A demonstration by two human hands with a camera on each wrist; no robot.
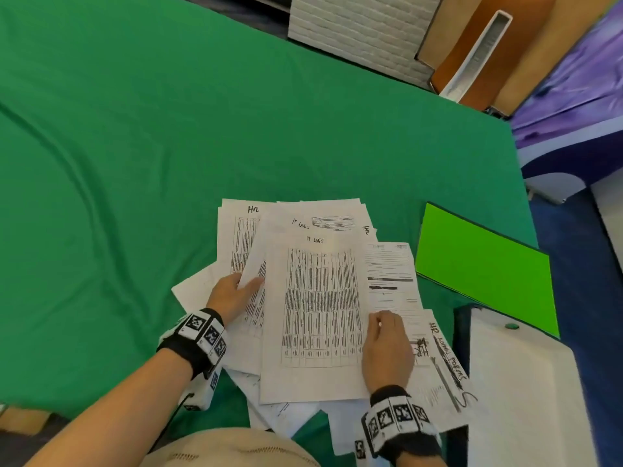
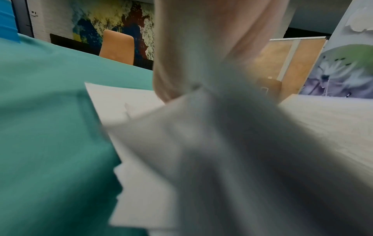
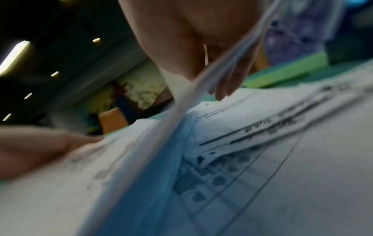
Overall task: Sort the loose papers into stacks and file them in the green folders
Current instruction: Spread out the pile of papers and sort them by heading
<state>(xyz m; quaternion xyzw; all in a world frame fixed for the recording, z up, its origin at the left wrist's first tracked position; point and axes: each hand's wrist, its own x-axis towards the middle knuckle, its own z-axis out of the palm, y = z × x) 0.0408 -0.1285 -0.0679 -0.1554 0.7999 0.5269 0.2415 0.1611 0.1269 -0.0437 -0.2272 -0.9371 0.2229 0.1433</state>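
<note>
A loose pile of printed papers (image 1: 236, 230) lies on the green tablecloth (image 1: 135, 163), some hand-marked "HR" and "IT LOGS". On top is an "IT LOGS" table sheet (image 1: 320, 298). My right hand (image 1: 379, 320) pinches its right edge, thumb above and fingers (image 3: 224, 89) beneath the lifted sheet edge (image 3: 181, 103). My left hand (image 1: 249, 281) grips the left edge of the sheets just under it, thumb on top. The left wrist view shows blurred paper (image 2: 201, 143) against that hand (image 2: 181, 47). A bright green folder (image 1: 482, 271) lies shut to the right of the pile.
A white-faced folder or pad with a green button (image 1: 522, 382) lies at the right front, beside the "HR" sheets. The table's right edge (image 1: 532, 210) drops to blue floor. A white brick-patterned block (image 1: 357, 32) and wooden panels (image 1: 499, 45) stand beyond the far edge.
</note>
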